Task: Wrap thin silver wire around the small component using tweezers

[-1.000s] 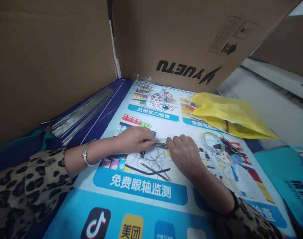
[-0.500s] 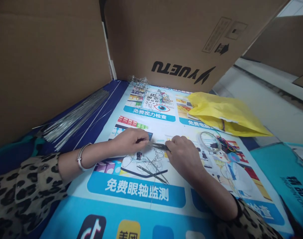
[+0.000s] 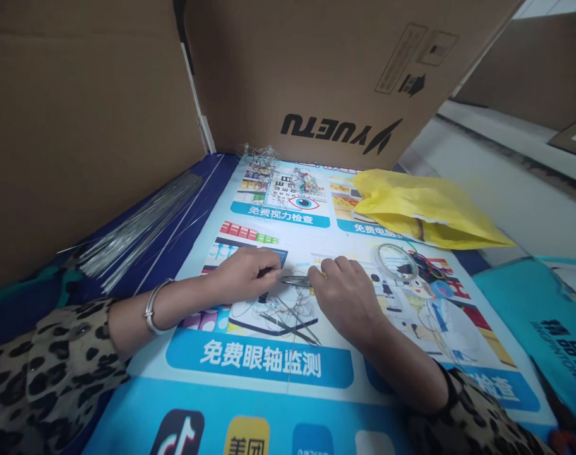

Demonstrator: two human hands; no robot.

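My left hand [image 3: 252, 273], a silver bangle at its wrist, is closed with thumb and fingers pinching thin wire. Facing it, my right hand [image 3: 347, 297] is curled into a grip around what look like slim dark pliers [image 3: 297, 280]. Their narrow jaws reach across to my left fingertips, and the handles are hidden in my palm. Below, a loose tangle of fine wire [image 3: 288, 309] lies on the printed sheet, with a few dark, straight thin strips across it. One wire hangs down toward the blue band.
A bundle of straight silver wires [image 3: 141, 224] lies at left. Wire tangles [image 3: 259, 157] sit at the back by the cardboard wall [image 3: 335, 63]. At right are a wire coil [image 3: 398, 262], coloured strands [image 3: 427, 265], a yellow bag [image 3: 420, 202] and a teal bag [image 3: 520, 309].
Both hands stay almost in place, still facing each other. The jaws between them look lighter and more spread. The whole view has shifted slightly.
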